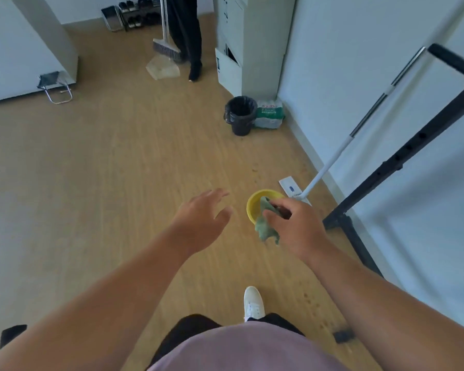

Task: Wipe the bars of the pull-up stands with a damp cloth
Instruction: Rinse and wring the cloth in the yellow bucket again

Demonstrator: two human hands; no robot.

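Both hands reach out over the wooden floor (105,170): the right hand (295,226) pinches a green cloth (265,228) that hangs above a yellow bowl (252,207), while the left hand (201,218) hovers with fingers spread, holding nothing. At three o'clock, the black pull-up stand (402,153) rises against the wall, with a white mop (330,162) leaning just beside it. At twelve o'clock stands a black bin (239,116).

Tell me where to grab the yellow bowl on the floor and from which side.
Take the yellow bowl by its rim on the bare left side, coming down from above with the open left hand. It stands upright and open-topped, and the right hand holding the green cloth covers its right side.
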